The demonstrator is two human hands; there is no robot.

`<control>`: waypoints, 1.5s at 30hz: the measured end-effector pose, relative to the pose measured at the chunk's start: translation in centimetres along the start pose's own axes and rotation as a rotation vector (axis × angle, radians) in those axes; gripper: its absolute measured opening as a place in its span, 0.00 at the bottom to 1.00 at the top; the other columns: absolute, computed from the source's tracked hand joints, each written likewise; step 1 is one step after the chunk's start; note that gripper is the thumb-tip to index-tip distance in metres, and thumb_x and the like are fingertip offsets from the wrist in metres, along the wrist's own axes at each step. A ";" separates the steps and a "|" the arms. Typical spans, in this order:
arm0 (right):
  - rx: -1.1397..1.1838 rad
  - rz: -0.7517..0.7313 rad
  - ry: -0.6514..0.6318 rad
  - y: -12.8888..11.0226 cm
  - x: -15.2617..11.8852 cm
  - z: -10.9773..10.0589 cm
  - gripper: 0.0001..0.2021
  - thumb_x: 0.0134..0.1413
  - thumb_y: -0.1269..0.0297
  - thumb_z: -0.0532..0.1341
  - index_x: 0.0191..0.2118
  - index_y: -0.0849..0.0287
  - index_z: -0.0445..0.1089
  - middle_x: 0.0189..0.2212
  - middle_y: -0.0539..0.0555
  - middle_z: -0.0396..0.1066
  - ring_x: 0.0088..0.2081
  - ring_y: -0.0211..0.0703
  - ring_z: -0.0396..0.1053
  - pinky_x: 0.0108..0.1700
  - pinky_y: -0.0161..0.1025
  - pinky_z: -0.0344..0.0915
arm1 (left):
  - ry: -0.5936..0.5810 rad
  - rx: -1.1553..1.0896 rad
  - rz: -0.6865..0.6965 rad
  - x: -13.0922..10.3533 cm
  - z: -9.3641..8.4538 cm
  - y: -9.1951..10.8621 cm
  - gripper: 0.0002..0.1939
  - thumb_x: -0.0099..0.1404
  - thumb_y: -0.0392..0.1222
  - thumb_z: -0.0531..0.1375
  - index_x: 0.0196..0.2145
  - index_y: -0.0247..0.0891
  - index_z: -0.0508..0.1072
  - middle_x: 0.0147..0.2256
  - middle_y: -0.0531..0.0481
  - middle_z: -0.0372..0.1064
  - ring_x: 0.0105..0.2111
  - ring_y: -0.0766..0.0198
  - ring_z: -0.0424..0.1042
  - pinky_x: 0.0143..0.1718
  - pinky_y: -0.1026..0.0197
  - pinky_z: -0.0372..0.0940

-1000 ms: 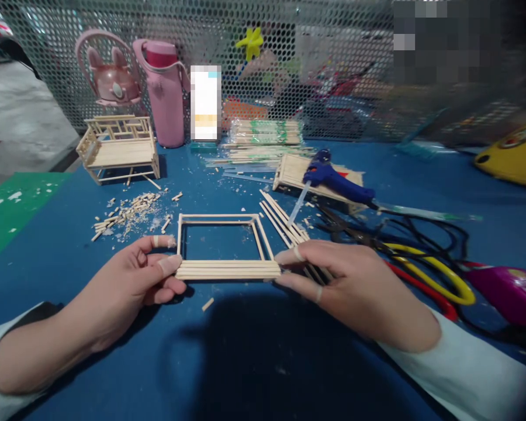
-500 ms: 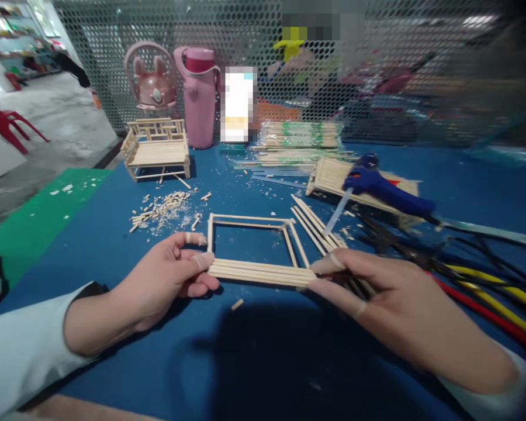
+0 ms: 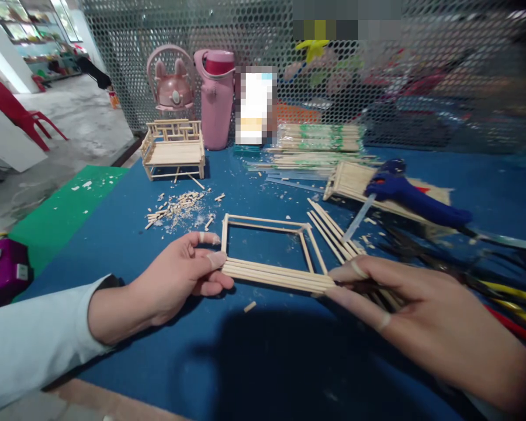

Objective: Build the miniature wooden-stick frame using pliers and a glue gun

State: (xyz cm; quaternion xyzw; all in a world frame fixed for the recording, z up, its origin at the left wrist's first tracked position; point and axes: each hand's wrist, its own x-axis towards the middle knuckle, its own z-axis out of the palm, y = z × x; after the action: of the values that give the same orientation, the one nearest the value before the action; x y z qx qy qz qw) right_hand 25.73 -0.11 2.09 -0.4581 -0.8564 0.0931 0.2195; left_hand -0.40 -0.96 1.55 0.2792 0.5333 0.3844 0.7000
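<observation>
Lying flat on the blue table, a stick frame is being gripped at both ends of its near rail, a thick bundle of sticks whose long axis is running left to right, tilted slightly down toward the right. The left hand is being closed on the rail's left end, thumb on top and fingers beneath; the right hand is being pinched on the right end. The frame's open rectangle is being kept on the far side, away from both hands, which are equally near. Loose sticks and a glue gun are lying just beyond the right hand.
</observation>
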 end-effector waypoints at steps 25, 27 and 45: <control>-0.266 -0.291 0.135 -0.8 -1.0 0.5 0.08 0.58 0.70 0.55 0.35 0.62 0.72 0.36 0.59 0.73 0.39 0.47 0.70 0.41 0.44 0.67 | 0.077 0.046 0.017 -0.1 0.3 0.0 0.10 0.63 0.28 0.56 0.40 0.36 0.61 0.18 0.51 0.70 0.16 0.72 0.69 0.18 0.76 0.65; -0.266 -0.293 0.145 -0.8 -1.0 0.6 0.09 0.59 0.69 0.54 0.39 0.61 0.72 0.38 0.59 0.73 0.39 0.45 0.70 0.41 0.42 0.67 | 0.057 0.049 0.020 0.0 0.3 0.0 0.09 0.63 0.28 0.56 0.40 0.36 0.61 0.17 0.51 0.70 0.15 0.73 0.68 0.17 0.76 0.64; -0.280 -0.353 0.109 -0.2 -0.7 0.2 0.11 0.60 0.70 0.51 0.40 0.58 0.70 0.36 0.56 0.70 0.36 0.42 0.69 0.34 0.38 0.66 | 0.057 -0.035 0.031 -0.1 0.3 0.0 0.07 0.65 0.27 0.51 0.38 0.36 0.61 0.23 0.55 0.67 0.17 0.72 0.71 0.17 0.75 0.66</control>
State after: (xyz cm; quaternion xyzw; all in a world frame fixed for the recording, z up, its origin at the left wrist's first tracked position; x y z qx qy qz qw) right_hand 25.87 -0.81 1.76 -0.3316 -0.9147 -0.0912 0.2124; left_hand -0.10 -1.04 1.72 0.2640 0.5419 0.4121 0.6832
